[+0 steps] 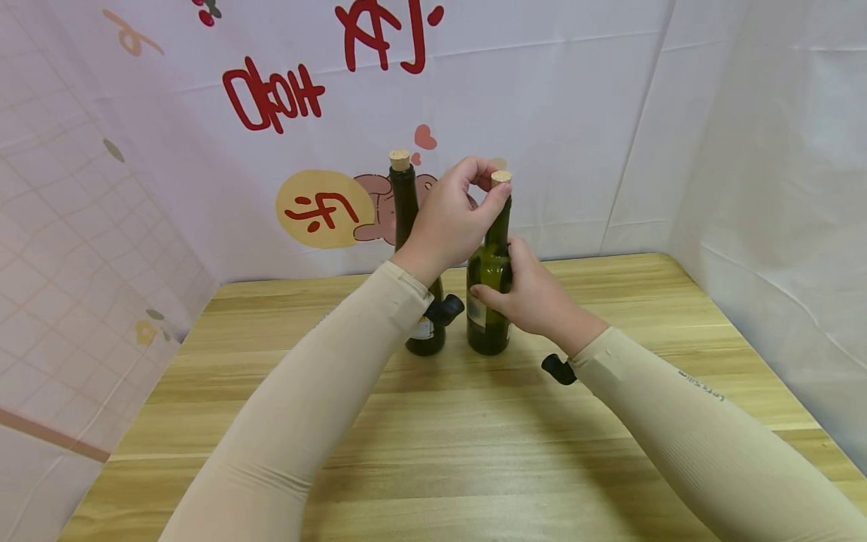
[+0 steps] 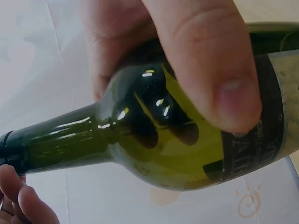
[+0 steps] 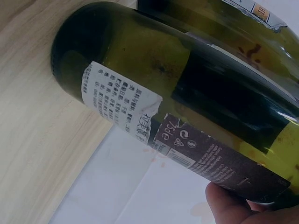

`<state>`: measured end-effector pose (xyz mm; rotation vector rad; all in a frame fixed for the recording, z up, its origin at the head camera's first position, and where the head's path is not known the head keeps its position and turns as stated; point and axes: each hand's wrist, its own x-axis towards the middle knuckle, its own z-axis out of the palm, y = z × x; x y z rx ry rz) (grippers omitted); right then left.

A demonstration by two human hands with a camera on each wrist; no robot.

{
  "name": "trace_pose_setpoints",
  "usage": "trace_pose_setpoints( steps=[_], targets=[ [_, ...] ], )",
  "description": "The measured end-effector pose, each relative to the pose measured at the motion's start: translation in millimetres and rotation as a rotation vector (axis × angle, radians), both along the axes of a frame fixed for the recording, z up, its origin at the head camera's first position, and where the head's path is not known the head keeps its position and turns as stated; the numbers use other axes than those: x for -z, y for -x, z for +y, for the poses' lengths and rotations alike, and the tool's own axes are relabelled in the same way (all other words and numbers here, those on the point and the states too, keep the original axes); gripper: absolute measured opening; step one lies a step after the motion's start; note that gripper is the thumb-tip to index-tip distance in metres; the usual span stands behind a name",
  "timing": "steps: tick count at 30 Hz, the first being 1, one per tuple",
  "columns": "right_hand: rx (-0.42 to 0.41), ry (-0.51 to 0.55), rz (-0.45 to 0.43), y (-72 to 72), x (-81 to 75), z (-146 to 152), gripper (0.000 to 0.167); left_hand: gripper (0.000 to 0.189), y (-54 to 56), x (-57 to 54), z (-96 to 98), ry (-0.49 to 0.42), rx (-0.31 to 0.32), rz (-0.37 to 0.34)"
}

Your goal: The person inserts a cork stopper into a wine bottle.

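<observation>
Two green glass wine bottles stand upright side by side, each with a cork in its mouth. On the right-hand wine bottle (image 1: 489, 331), my right hand (image 1: 542, 297) grips the shoulder, thumb across the front. My left hand (image 1: 454, 214) pinches the cork (image 1: 501, 178) at its top between thumb and fingers. Beside it, behind my left forearm, is the left-hand wine bottle (image 1: 406, 199) with its own cork (image 1: 400, 159); neither hand grips it. The left wrist view shows the gripped bottle's neck (image 2: 65, 140); the right wrist view shows its torn white label (image 3: 119, 100).
The wooden table (image 1: 474, 444) extends in front of and around the bottles. A white printed curtain (image 1: 555, 135) hangs behind, with another at the left (image 1: 81, 226). Black wrist-camera mounts (image 1: 445, 309) stick out from both sleeves, the left one close to the left-hand bottle.
</observation>
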<state>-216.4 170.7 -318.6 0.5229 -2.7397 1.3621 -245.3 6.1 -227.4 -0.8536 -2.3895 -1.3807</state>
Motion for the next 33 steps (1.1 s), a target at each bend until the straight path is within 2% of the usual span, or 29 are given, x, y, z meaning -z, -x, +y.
trace_pose_setpoints(
  steps=[14, 33],
  targets=[
    [0.001, -0.001, -0.003, -0.6, -0.1, -0.6, 0.075, 0.020, -0.6, 3.0, 0.4, -0.035, 0.002, -0.014],
    [0.021, -0.016, 0.001, -8.2, -0.4, -3.2, 0.075, 0.018, -7.9, 1.0, -1.7, -0.016, -0.003, -0.016]
  ],
)
